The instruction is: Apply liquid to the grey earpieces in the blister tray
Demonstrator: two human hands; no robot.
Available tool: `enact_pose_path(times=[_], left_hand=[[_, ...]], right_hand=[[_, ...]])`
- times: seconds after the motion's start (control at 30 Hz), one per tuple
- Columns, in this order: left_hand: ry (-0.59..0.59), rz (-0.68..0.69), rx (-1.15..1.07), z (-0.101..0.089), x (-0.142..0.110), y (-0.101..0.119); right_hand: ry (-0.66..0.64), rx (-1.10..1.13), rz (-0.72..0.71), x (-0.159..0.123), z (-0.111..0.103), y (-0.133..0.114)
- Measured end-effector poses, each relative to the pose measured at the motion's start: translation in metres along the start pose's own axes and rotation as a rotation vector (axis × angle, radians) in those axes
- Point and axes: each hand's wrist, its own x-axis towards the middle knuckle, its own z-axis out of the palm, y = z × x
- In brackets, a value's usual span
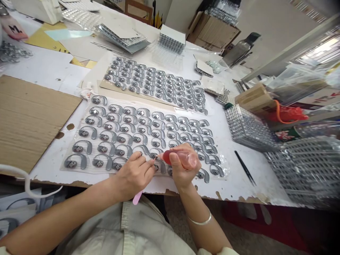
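Red liquid shows through the squeeze bottle (180, 158), and too firm a press from the right hand (183, 175) could push out more than a drop, flooding the grey piece under its nozzle or the neighbours set close beside it. Tilt is another likely cause: the bottle lies almost flat, so it might drip by weight alone. The left hand (138, 173) works right up against the nozzle, and a small slip could smear the fingertips or knock a piece out of its row. Both wrists hang over the near edge of the desk (233, 182), so a sleeve or forearm could drag the near sheet (225, 173) and shift its rows of grey hook-shaped pieces (159, 133).

As for the hands, the right is wrapped around the bottle, its nozzle aimed left. The left is closed, fingers drawn together, apparently on a pink stick (137, 197) that juts out below the palm; its upper part is hidden. The hook-shaped pieces lie beneath, left of and beyond both hands, with a few to the right of the right hand. A second group rests farther off, and black tweezers (244, 168) lie apart on the right.
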Motion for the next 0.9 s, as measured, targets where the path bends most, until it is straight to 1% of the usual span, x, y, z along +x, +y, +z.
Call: enact_pose_path(times=[0.3,0.5,0.7,0.83,0.9], left_hand=[[-0.018,-0.005,-0.011,0.0012,-0.0012,-0.0007],[0.010,-0.010,-0.017,0.0013,-0.0007,-0.0004],[0.011,-0.021,-0.020,0.0028,-0.0016,-0.0002],[-0.008,-0.021,-0.021,0.0033,-0.0028,-0.0008],[-0.016,-0.021,-0.026,0.0032,-0.0028,-0.0011]], right_hand=[[0.009,-0.024,0.005,-0.0018,-0.0002,0.0028],[0.004,-0.001,0.007,-0.0030,0.0000,0.0039],[0.027,0.039,0.097,-0.0059,-0.0001,0.0075],[0.025,-0.002,0.038,-0.0049,0.0001,0.0072],[0.028,-0.006,0.038,-0.0042,0.0003,0.0062]])
